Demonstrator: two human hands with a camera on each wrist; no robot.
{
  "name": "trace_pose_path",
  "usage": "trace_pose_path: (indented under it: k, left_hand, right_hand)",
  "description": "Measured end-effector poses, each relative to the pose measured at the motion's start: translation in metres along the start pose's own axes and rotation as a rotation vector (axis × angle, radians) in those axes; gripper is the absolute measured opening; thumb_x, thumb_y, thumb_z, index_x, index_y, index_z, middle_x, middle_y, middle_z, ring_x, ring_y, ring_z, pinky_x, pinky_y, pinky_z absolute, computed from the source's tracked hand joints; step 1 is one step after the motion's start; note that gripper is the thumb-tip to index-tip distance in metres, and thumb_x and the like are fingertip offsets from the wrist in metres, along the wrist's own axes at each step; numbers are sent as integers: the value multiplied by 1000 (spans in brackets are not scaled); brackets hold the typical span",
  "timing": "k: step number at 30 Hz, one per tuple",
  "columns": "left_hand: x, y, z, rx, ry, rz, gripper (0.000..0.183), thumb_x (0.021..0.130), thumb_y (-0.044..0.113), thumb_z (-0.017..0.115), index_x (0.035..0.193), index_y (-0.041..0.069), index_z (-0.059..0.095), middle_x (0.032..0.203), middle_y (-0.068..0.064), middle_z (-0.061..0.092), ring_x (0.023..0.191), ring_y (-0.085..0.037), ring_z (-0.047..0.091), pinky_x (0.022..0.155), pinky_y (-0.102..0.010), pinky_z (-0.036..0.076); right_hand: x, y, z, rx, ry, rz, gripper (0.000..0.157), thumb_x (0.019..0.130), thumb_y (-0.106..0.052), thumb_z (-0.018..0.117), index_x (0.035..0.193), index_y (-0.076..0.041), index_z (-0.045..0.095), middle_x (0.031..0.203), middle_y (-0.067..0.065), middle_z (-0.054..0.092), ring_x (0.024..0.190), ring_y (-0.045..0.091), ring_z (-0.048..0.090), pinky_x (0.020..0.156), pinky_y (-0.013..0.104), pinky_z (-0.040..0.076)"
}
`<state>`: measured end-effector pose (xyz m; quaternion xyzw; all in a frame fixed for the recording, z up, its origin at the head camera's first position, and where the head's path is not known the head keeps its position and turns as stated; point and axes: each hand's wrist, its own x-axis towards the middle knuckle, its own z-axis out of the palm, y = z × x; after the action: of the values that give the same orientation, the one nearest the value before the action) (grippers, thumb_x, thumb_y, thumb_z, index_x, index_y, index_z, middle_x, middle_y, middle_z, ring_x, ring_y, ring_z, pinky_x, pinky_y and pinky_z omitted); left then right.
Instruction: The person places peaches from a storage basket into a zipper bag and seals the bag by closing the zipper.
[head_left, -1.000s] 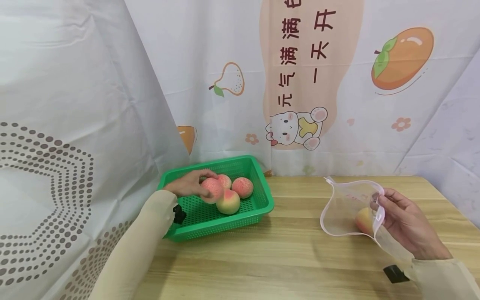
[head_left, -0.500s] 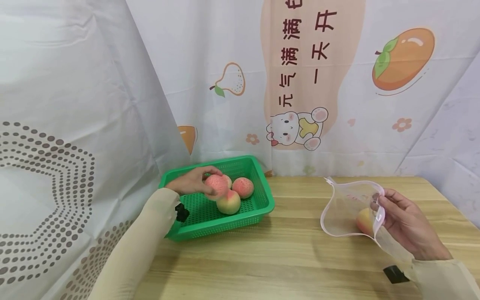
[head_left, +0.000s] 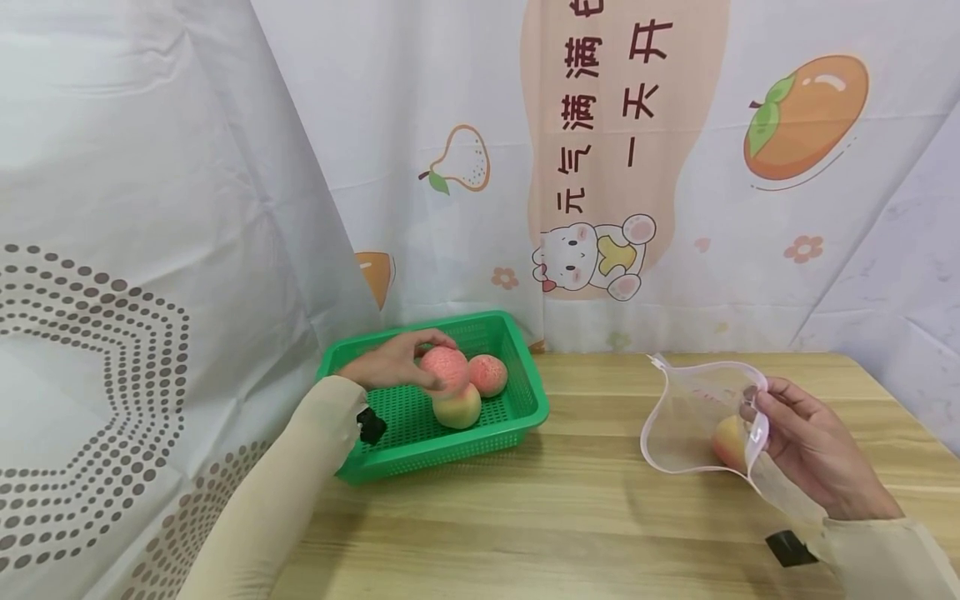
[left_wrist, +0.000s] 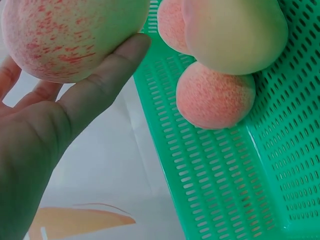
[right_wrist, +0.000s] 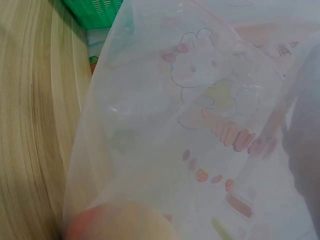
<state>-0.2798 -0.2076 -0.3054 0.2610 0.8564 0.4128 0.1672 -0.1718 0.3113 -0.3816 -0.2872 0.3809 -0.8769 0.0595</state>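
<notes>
My left hand (head_left: 393, 360) grips a pink peach (head_left: 445, 371) over the green basket (head_left: 442, 454), thumb and fingers curled round its sides. In the left wrist view, the held peach (left_wrist: 75, 37) shows red speckles on pale green. Below it in the basket are a yellowish peach (head_left: 456, 410), a pink peach (head_left: 488, 375) and another pink one, hidden in the head view. My right hand (head_left: 813, 446) pinches the rim of a translucent zip bag (head_left: 686, 425), whose mouth gapes towards the left. A yellow-red peach (head_left: 727, 442) lies inside the bag, near its bottom.
Basket and bag are on a wood-grain table (head_left: 570, 517), the basket at the back left. Behind it hangs a printed white curtain (head_left: 465, 83); a grey-dotted sheet (head_left: 150, 250) drapes down on the left. Bare tabletop lies between basket and bag.
My left hand has shifted right and slightly up with the peach, now covering the pink peach behind. My right hand and the bag have stayed in place.
</notes>
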Motion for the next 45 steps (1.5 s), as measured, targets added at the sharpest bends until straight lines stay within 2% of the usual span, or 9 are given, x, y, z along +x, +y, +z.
trace_pose_path:
  k: [6, 12, 19, 25, 31, 35, 45]
  left_hand:
    - [2, 9, 4, 12, -1, 42, 49, 85, 14, 76, 131, 16, 58, 130, -5, 57, 100, -26, 61, 79, -40, 55]
    - [6, 17, 10, -7, -19, 77, 50, 85, 13, 76, 131, 15, 57, 121, -7, 63, 100, -27, 63, 79, -40, 55]
    - [11, 26, 18, -25, -38, 131, 50, 85, 8, 75, 131, 13, 57, 130, -3, 60, 104, -26, 61, 82, -39, 55]
    - [16, 34, 25, 4, -47, 193, 50, 84, 5, 75, 130, 11, 58, 128, -3, 60, 107, -25, 59, 86, -39, 54]
    - [17, 42, 32, 0, -68, 190, 51, 83, 6, 77, 130, 13, 58, 126, -4, 60, 109, -26, 57, 85, -39, 55]
    - [21, 48, 38, 0, -81, 213, 52, 82, 7, 78, 130, 12, 58, 126, -4, 59, 108, -26, 57, 85, -38, 56]
    - [30, 58, 51, -46, -114, 248, 50, 83, 8, 76, 130, 11, 58, 124, -5, 59, 108, -25, 58, 87, -38, 55]
  right_hand:
    - [1, -1, 2, 8, -16, 4, 45, 105, 10, 17, 120, 8, 59, 111, 12, 64, 97, 20, 65, 77, 25, 56]
    - [2, 0, 3, -34, -15, -3, 44, 105, 10, 18, 122, 7, 59, 108, 12, 65, 96, 19, 65, 79, 25, 56]
    - [2, 0, 2, -52, -12, -9, 44, 105, 11, 19, 123, 7, 59, 107, 11, 65, 96, 19, 64, 78, 24, 55]
    - [2, 1, 2, -33, -13, 0, 45, 105, 11, 19, 122, 6, 60, 109, 12, 65, 97, 19, 65, 81, 24, 55]
    - [2, 1, 3, -24, -19, -5, 45, 105, 11, 18, 120, 6, 60, 107, 12, 65, 96, 18, 65, 83, 25, 55]
    - [2, 1, 3, -18, -17, -4, 45, 105, 11, 18, 120, 7, 60, 108, 12, 65, 96, 18, 65, 84, 26, 55]
    - [2, 3, 3, -49, -8, -4, 44, 105, 10, 20, 123, 6, 59, 106, 11, 65, 94, 18, 65, 71, 21, 54]
